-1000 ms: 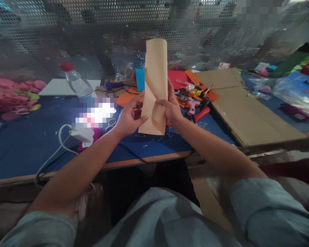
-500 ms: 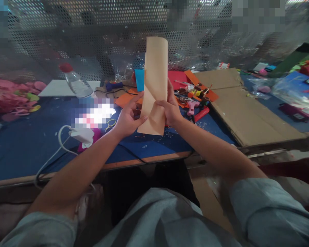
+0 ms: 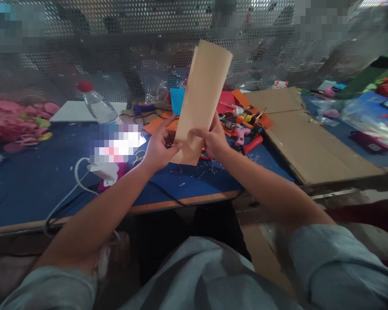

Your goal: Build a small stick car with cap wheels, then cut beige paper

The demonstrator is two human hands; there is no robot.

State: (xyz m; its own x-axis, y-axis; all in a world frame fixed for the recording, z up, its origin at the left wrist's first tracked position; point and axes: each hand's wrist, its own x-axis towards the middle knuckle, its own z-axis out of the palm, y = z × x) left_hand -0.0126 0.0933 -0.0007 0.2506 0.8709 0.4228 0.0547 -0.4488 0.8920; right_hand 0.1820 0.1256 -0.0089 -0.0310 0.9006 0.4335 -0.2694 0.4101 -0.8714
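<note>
A folded sheet of tan paper [image 3: 207, 84] stands up in front of me above the table, leaning to the right at its top. My right hand [image 3: 216, 140] grips its lower right side, thumb across the front and fingers behind. At the lower left edge, my left hand [image 3: 158, 150] has its thumb against the paper; its index finger points up beside the edge, and the other fingertips are partly hidden. Behind the paper lie a blue sheet [image 3: 177, 100] and orange sheets [image 3: 155, 125].
On the blue table [image 3: 29, 172] are a capped plastic bottle [image 3: 98, 105], a white plug [image 3: 103, 170] with a cable, yellow-handled scissors [image 3: 139, 157] and a pink glue gun [image 3: 242, 135]. Flat cardboard [image 3: 317, 142] covers the right side. A perforated metal screen [image 3: 142, 47] rises behind.
The folded paper has tipped, its top swinging to the right and its bottom shifting slightly left. Both hands have kept nearly the same place on it.
</note>
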